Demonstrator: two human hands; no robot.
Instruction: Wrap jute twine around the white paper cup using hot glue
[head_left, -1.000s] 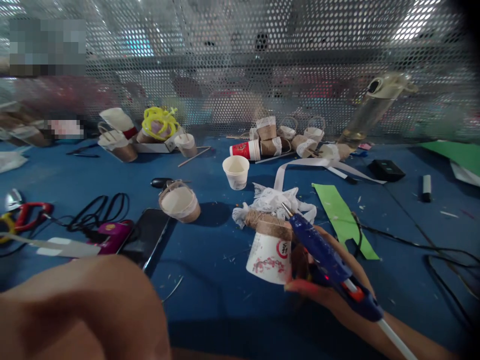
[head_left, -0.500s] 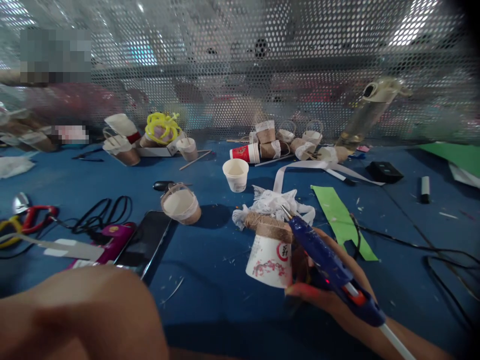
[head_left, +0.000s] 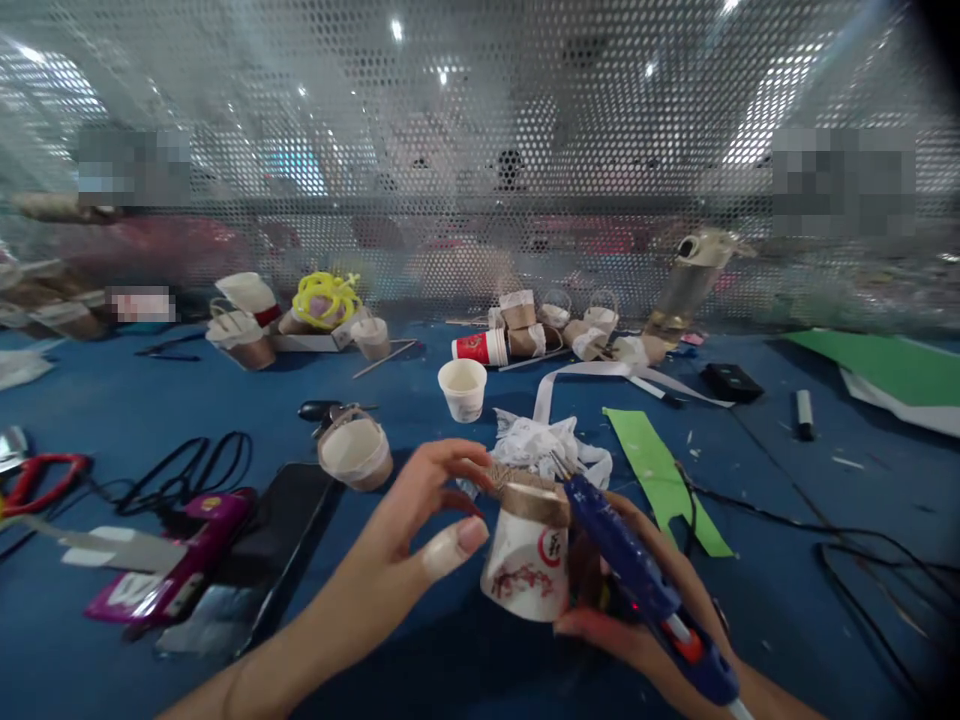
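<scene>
My right hand (head_left: 637, 620) is closed around a blue hot glue gun (head_left: 622, 550) and a white paper cup (head_left: 529, 560), its thumb against the cup's lower edge. The cup is tilted, wide end down, with printed red blossoms and a band of brown twine (head_left: 536, 503) round its upper end. The gun's metal tip lies above that band, and a small red light glows on its body. The hand hides the gun's grip. Close to the cup's left side, my left hand (head_left: 420, 530) has its fingers apart and holds nothing. One of its digits wears a pale wrap.
Behind the cup lie white lace (head_left: 544, 440) and a green strip (head_left: 660, 470). A small basket-like cup (head_left: 356, 450), a phone (head_left: 285, 530) and a purple tool (head_left: 180, 560) are to the left. Several wrapped cups (head_left: 517, 310) and a bottle (head_left: 686, 285) stand along the perforated screen.
My left hand has come from the lower left to the cup's left side, fingers spread. The right hand still holds the cup and glue gun. The view has tilted upward slightly.
</scene>
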